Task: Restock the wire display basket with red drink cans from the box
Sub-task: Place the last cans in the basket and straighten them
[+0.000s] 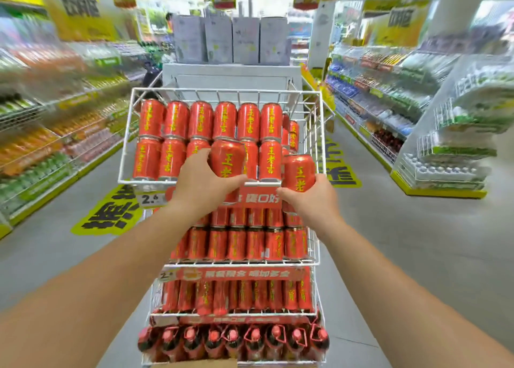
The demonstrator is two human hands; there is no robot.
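Top basket: the white wire display basket (125,145) stood at the head of a tiered rack, in the middle of a shop aisle.
Stock in place: red drink cans with yellow lettering (200,120) stood upright in it in two layers, one on the other, six across along the row facing the camera.
Left hand: the left hand (204,185) was curled round a red can with yellow characters (228,159), held upright at the basket's front rim, just before the lower layer.
Right hand: the right hand (311,200) gripped a second red can (299,173) from below, upright at the basket's front right corner, just beside the wire side.
Gap: on the right, the cans sat further back (293,134), so room seemed left at that corner.
Lower tiers: the wire shelves beneath (242,245) were packed with the same red cans, and dark bottles with red caps (236,337) filled the lowest.
Box: a brown cardboard edge (203,364) showed at the bottom of the view; whether it was the supply box, and what it held, could not be told.
Progress: the restock looked far along, with most of the top basket filled.
Left to do: the two held cans were not yet set down, and the right front space probably took a few more.
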